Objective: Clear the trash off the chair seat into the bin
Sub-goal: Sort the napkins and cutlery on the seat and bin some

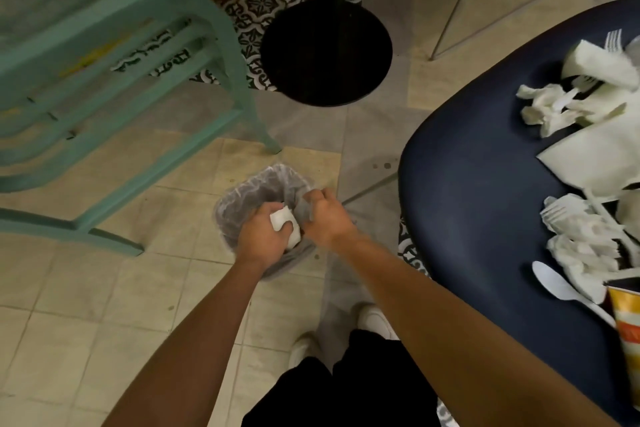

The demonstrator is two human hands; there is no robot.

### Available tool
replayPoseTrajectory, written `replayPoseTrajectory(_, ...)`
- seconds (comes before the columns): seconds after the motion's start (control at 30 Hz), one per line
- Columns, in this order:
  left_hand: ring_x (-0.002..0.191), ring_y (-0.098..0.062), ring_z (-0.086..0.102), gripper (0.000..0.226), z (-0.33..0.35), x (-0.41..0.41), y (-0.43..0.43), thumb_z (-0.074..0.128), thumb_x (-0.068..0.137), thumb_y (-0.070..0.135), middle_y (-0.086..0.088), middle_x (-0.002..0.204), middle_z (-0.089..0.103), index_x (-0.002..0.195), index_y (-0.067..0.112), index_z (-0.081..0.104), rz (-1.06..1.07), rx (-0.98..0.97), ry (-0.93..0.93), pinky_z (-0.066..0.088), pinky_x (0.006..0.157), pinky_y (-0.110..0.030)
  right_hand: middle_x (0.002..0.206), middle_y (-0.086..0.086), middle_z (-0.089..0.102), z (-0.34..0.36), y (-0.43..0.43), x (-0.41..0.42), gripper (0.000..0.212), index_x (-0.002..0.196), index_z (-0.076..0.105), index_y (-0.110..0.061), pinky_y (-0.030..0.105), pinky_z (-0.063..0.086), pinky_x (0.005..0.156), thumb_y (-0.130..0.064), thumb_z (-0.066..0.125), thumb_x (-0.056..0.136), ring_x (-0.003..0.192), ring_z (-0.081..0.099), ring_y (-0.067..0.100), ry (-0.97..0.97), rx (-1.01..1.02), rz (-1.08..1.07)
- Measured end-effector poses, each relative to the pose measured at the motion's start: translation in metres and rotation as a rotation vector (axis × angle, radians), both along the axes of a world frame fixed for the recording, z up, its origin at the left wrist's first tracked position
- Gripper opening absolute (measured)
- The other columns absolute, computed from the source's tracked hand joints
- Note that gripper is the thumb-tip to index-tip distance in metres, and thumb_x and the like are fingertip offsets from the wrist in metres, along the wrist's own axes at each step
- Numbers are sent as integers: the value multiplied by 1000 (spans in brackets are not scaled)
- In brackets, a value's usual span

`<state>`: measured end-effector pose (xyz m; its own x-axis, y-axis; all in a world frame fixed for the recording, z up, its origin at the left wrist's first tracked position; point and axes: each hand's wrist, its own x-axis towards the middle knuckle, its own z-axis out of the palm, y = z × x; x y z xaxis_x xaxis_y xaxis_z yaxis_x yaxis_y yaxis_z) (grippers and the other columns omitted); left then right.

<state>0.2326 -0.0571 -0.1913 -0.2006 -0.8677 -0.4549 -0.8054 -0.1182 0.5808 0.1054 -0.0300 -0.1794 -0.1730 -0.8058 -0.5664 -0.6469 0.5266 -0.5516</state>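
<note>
Over the small grey bin (231,218) on the floor, the left hand (261,239) clutches a crumpled white napkin (282,220); the right hand (325,218) pinches the clear plastic liner (266,175). Drop stage, I'd say. Next: release, then more litter from the navy padded chair seat (467,184).

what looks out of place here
The chair seat is littered with napkins, forks, a spoon and a cup. Only one napkin, in the left hand, is over the bin, whose liner the right hand grips.

Crumpled napkins (545,109), forks (557,215), 1 spoon (554,280) litter navy seat (467,166); bin (242,189), apparently bag-lined, stands nearby.
</note>
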Motion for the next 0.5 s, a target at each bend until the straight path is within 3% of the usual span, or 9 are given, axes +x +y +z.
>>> replayPoseTrajectory(0.2, 110, -21, 60, 37, 66, -20, 12, 65, 86, 27, -5, 118, 64, 120, 14, 57, 21, -48, 101, 48, 96, -38, 141, 12, 34, 71, 24, -26, 51, 138, 38, -8, 30, 33, 105, -10, 55, 90, 128, 40, 29, -6, -61, -8)
replayPoseTrajectory(0.3, 105, -21, 62, 33, 98, -34, 16, 65, 86, 28, -4, 112, 66, 115, 14, 59, -4, -67, 127, 49, 95, -37, 138, 12, 36, 110, 34, -45, 48, 136, 41, -8, 32, 38, 101, -11, 55, 90, 123, 46, 29, -3, -98, -22)
replayPoseTrajectory(0.5, 101, -22, 61, 31, 158, -80, 30, 68, 83, 24, -7, 108, 65, 111, 13, 60, -125, -73, 164, 48, 92, -33, 136, 12, 38, 178, 74, -104, 46, 135, 42, -9, 33, 38, 97, -11, 54, 91, 123, 45, 31, 70, -136, -184)
